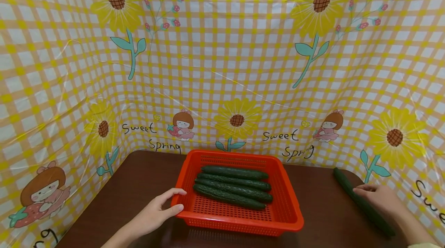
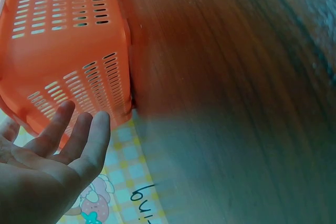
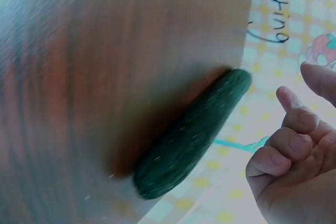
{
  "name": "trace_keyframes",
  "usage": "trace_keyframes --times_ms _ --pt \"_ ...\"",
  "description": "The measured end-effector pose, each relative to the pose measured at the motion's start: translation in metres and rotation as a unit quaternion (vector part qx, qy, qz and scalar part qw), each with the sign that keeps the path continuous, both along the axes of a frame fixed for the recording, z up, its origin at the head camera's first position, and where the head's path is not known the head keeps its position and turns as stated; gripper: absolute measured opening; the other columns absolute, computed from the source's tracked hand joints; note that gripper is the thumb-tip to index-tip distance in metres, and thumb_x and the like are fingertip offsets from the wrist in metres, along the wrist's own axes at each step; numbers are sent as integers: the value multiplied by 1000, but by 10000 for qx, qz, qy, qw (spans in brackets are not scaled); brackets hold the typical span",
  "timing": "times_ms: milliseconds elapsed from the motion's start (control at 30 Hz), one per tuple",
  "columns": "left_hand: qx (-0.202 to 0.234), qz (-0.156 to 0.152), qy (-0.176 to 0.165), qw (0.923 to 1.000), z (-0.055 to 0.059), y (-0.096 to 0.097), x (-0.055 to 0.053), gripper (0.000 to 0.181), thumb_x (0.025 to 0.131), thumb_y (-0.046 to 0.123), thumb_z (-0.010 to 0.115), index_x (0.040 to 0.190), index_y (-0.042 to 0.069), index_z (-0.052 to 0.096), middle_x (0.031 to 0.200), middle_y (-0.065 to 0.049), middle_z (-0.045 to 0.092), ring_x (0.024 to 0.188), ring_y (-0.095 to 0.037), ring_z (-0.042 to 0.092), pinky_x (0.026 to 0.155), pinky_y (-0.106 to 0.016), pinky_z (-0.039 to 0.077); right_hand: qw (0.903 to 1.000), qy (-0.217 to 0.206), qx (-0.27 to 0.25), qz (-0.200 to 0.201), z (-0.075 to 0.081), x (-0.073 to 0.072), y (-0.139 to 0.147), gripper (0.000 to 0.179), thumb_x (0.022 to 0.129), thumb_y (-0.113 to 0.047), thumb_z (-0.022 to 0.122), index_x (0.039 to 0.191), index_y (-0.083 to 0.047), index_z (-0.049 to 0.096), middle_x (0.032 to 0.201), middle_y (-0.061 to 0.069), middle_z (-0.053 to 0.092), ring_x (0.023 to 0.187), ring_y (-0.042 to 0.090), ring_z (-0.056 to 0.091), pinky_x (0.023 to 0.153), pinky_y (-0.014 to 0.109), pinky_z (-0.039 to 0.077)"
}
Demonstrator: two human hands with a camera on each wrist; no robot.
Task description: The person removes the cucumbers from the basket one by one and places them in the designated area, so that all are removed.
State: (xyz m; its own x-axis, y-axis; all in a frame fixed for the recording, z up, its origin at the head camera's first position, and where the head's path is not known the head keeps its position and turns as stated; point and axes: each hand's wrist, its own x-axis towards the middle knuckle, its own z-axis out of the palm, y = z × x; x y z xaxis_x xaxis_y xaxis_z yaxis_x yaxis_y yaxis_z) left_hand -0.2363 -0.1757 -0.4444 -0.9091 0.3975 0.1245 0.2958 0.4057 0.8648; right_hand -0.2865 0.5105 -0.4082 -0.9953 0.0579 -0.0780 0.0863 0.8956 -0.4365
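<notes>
My left hand (image 1: 154, 215) is at the left rim of a red plastic basket (image 1: 243, 221). Its thumb and index finger lie over the rim, while in the left wrist view the other fingers (image 2: 97, 142) run along the slotted outer wall. Several dark green cucumbers (image 1: 231, 197) lie side by side in the basket. One more cucumber (image 1: 365, 205) lies on the table at the right. Over it, my right hand (image 1: 384, 201) hovers with loosely curled fingers. The right wrist view shows that hand apart from the cucumber (image 3: 194, 135), nothing between thumb and index finger.
A dark brown wooden table (image 1: 320, 205) carries everything. Checked cloth (image 1: 222, 74) with sunflowers and cartoon girls hangs along the back and both sides. The lone cucumber lies close to the table's right edge.
</notes>
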Motion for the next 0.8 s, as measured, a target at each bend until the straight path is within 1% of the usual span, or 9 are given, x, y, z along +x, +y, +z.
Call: trace_keyframes --times_ms 133,400,500,533,567,667,733,767,800 --pt "-24 12 5 10000 1 -1 0 38 100 34 63 134 17 59 140 -8 57 137 -33 41 106 -56 36 9997 28 -110 201 7 -9 -10 64 104 -50 48 127 8 63 132 42 52 116 61 51 82 55 50" --pt "-38 2 16 10000 0 -1 -1 39 99 36 63 134 18 59 141 -8 57 138 -34 41 107 -60 34 9983 -73 -520 238 29 -15 -34 69 102 -56 49 135 3 60 148 41 36 127 62 39 89 55 48" --pt "-19 1 62 10000 -1 -1 -1 39 100 35 63 134 16 59 140 -9 57 137 -34 41 107 -59 34 9971 -67 -656 375 39 -18 -44 68 102 -54 49 137 3 58 145 41 40 114 55 52 84 47 49" --pt "-11 1 79 10000 -1 -1 -1 39 100 34 63 134 16 59 140 -9 58 137 -33 41 107 -59 34 9963 -90 -762 399 41 -20 -47 68 102 -53 50 138 4 56 131 42 51 99 49 57 78 44 49" --pt "0 9 91 10000 -2 -1 -1 39 100 34 63 134 16 59 139 -9 58 137 -33 41 108 -60 34 9949 -132 -895 452 43 -21 -50 68 103 -52 50 140 6 53 131 41 51 95 41 59 76 41 48" --pt "34 28 108 9999 -1 -1 -1 39 99 34 64 133 16 59 138 -8 58 136 -33 42 109 -61 33 9894 -209 -1318 572 49 -23 -60 68 104 -47 51 143 9 48 133 39 52 100 38 60 78 40 51" --pt "28 28 113 9999 -1 0 -1 38 99 33 64 133 16 59 138 -7 58 136 -33 42 109 -62 33 9886 -121 -1350 651 53 -23 -66 67 104 -45 53 142 9 49 133 38 53 110 39 62 83 41 54" --pt "31 22 114 9999 -1 0 -1 38 99 33 64 133 16 59 138 -7 58 136 -33 42 109 -63 33 9888 -36 -1308 723 55 -23 -70 65 104 -44 53 141 9 50 142 36 49 112 38 62 83 40 54" --pt "31 13 121 9999 0 0 -1 37 99 32 64 132 16 59 138 -7 58 136 -33 42 109 -63 33 9885 3 -1331 720 56 -23 -73 64 103 -44 55 140 8 52 126 32 61 99 35 66 79 39 55"
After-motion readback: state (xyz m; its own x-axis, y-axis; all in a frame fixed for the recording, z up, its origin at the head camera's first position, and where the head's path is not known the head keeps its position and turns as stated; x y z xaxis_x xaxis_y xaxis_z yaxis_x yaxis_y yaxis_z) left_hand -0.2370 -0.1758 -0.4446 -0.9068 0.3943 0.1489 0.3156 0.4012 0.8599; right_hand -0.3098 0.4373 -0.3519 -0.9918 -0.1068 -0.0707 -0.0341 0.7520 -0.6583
